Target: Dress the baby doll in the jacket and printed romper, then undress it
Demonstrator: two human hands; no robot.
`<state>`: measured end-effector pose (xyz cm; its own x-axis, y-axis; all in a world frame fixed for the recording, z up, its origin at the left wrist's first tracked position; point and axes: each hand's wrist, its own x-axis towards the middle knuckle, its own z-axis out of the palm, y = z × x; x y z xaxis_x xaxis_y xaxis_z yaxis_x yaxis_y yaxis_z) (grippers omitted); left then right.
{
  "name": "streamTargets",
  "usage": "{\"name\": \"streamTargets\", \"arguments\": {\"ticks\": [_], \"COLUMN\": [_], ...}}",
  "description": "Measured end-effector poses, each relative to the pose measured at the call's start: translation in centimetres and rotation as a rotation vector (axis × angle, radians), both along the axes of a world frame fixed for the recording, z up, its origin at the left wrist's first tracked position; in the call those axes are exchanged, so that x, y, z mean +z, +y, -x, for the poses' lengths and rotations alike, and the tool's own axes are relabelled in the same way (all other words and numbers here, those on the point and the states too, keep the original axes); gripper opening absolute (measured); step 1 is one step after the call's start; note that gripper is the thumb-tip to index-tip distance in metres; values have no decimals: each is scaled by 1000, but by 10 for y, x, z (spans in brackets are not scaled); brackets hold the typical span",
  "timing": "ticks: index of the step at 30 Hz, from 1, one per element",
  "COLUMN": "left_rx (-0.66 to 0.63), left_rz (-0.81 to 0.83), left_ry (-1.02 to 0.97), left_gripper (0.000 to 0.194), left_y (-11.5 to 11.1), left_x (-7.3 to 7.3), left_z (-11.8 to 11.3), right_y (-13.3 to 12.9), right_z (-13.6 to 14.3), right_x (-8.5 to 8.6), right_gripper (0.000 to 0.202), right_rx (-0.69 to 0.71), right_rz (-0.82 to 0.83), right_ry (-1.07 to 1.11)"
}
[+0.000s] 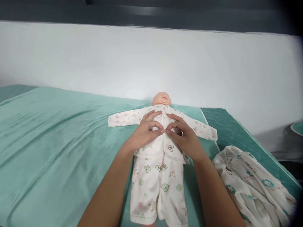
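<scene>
A baby doll [162, 98] lies on its back, head toward the wall. It wears a white long-sleeved top [151, 150] and matching trousers [148, 189], both printed with small bears. The top's sleeves are spread out to both sides. Over the chest, my left hand [149, 129] pinches the front edge of the top between thumb and index finger. My right hand [183, 134] pinches the same front seam from the other side, its fingertips meeting those of the left. Whatever fastener lies between the fingertips is hidden.
Under the doll is a light green cover [71, 151] with soft wrinkles. A crumpled white printed cloth [251, 183] lies at the right, partly on a darker green quilted surface [220, 118]. Behind stands a white wall [142, 63].
</scene>
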<state>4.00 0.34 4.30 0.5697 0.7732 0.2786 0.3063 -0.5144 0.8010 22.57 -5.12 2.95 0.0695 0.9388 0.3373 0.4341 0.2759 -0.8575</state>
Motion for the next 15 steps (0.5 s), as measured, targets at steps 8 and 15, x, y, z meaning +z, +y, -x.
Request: {"name": "streamTargets", "arguments": {"ticks": [8,15], "left_rx": [-64,-7], "left_rz": [37,-27], "left_ry": [-22,-18], "left_gripper": [15,4], "left_y": [3,1], "left_x": [2,-1], "left_z": [6,3], "right_y": [1,0], "right_z": [2,-3], "right_x": [-2,0], "right_gripper": [11,14], "right_rx": [-40,23], "right_rz": [41,34], "right_ry": [90,105]}}
